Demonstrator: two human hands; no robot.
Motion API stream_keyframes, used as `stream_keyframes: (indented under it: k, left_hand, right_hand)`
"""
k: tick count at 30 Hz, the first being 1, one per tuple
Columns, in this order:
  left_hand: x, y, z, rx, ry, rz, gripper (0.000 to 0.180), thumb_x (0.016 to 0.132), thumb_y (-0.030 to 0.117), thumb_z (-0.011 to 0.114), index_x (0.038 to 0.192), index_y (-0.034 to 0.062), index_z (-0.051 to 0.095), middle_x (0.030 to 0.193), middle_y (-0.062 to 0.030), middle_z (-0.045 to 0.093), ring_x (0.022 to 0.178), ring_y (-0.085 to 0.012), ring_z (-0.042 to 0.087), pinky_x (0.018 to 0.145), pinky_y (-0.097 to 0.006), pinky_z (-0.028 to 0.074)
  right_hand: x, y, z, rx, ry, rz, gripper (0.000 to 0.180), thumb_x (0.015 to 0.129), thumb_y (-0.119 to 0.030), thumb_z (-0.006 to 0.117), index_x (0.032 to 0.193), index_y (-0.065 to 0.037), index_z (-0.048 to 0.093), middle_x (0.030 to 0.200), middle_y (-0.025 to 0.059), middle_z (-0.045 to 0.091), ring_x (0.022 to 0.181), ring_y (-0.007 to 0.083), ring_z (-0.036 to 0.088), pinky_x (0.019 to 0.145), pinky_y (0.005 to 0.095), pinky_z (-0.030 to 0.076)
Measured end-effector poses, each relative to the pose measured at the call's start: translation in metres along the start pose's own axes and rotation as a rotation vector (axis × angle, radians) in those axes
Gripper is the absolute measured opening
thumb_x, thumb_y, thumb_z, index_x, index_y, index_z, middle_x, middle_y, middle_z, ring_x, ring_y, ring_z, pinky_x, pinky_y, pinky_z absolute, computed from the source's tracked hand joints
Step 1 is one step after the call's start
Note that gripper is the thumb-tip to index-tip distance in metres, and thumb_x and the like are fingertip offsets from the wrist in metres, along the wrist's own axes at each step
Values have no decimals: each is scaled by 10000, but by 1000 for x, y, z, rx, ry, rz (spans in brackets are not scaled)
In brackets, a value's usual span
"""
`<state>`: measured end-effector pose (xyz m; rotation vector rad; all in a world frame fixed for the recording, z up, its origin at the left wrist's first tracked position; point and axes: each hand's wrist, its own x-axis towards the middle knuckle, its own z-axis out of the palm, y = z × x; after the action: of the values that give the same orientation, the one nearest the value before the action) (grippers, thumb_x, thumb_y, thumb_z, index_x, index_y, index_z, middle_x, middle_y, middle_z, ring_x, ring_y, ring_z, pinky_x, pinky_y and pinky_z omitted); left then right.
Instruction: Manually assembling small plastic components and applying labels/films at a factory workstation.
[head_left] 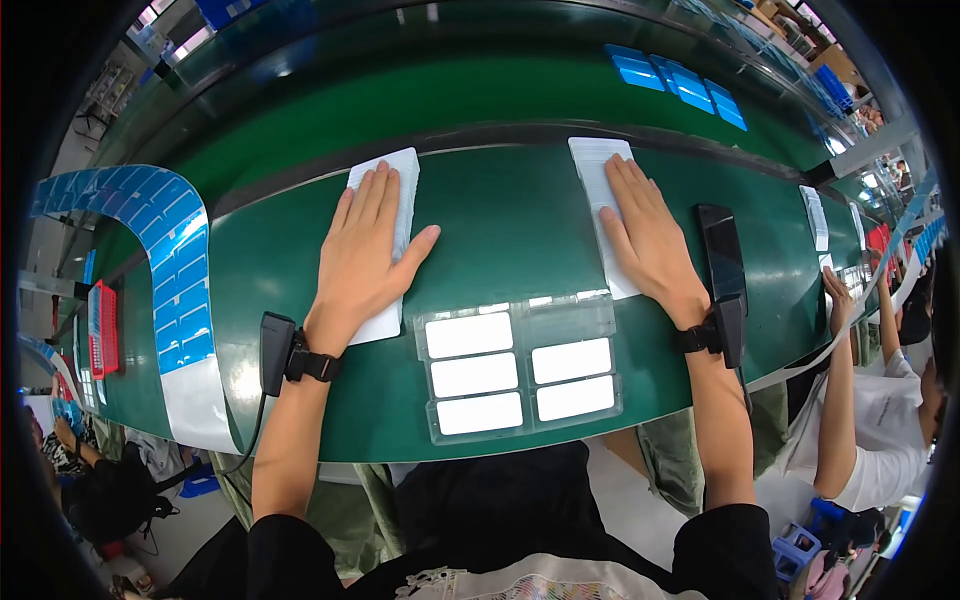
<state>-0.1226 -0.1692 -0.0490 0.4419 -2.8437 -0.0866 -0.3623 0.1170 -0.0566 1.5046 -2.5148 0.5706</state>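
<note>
Both hands lie flat, palms down, on the green desk (520, 230). The left hand (365, 250) presses on a white sheet (405, 175) that runs from the far edge toward the near one, fingers straight and thumb spread to the side; nothing is pinched or held, the grip is open. The right hand (645, 235) rests the same way, fingers spread and flat, on a second white sheet (592, 160) toward the far right part of the desk. Between the wrists, at the near edge, sits a clear tray (520, 365) with white pads in its compartments.

Risks, as I judge them: a flat palm only holds a sheet by friction, so any sideways drag could skew it or wrinkle it against the desk. The left sheet's near end is just beside the tray's far left corner; sliding it nearward could ride it up on the tray rim or nudge the tray off the near edge. The right wrist lies close to a black slab (722, 250) at its right, and the wrist-worn device (722, 330) could knock it. The cable from the left wrist unit (277, 350) hangs over the near edge and could snag.
</note>
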Motion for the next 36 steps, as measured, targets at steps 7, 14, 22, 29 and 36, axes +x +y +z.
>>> stream_keyframes:
  k: [7, 14, 22, 29, 36]
  left_hand:
    - [-17, 3, -9, -21, -8, 49, 782, 1065, 456, 553, 1614, -68, 365, 1695, -260, 359, 1584, -396, 331, 1315, -486, 216]
    - [-35, 6, -15, -29, 26, 76, 783, 1076, 493, 527, 1566, -108, 415, 1649, -304, 402, 1552, -432, 371, 1302, -515, 231]
    - [-54, 13, -19, -15, -41, 51, 777, 1075, 437, 521, 1628, -74, 331, 1713, -266, 314, 1601, -415, 279, 1319, -512, 175]
    - [-64, 18, -23, -14, -60, 16, 735, 1078, 385, 515, 1629, -68, 339, 1716, -258, 314, 1598, -421, 284, 1322, -517, 170]
    - [-72, 21, -23, -46, -55, 19, 776, 1070, 452, 540, 1600, -91, 379, 1693, -274, 351, 1590, -432, 302, 1312, -549, 181]
  right_hand:
    - [-17, -3, -10, 6, -38, 4, 611, 1085, -294, 489, 1594, 35, 410, 1666, 223, 417, 1570, 400, 342, 1303, 509, 263]
    - [-34, -7, -17, 26, -52, -17, 619, 1074, -268, 511, 1600, 38, 400, 1671, 234, 405, 1570, 414, 340, 1304, 513, 254]
    - [-45, -8, -18, -30, -50, 17, 638, 1072, -273, 516, 1614, 34, 379, 1679, 238, 390, 1578, 423, 324, 1302, 521, 256]
    - [-55, -12, -22, -44, -50, 3, 640, 1079, -293, 498, 1609, 46, 380, 1678, 231, 392, 1579, 416, 325, 1304, 514, 260]
    - [-71, -19, -29, -36, -67, 41, 654, 1067, -282, 503, 1611, 56, 370, 1682, 231, 387, 1577, 418, 325, 1307, 510, 254]
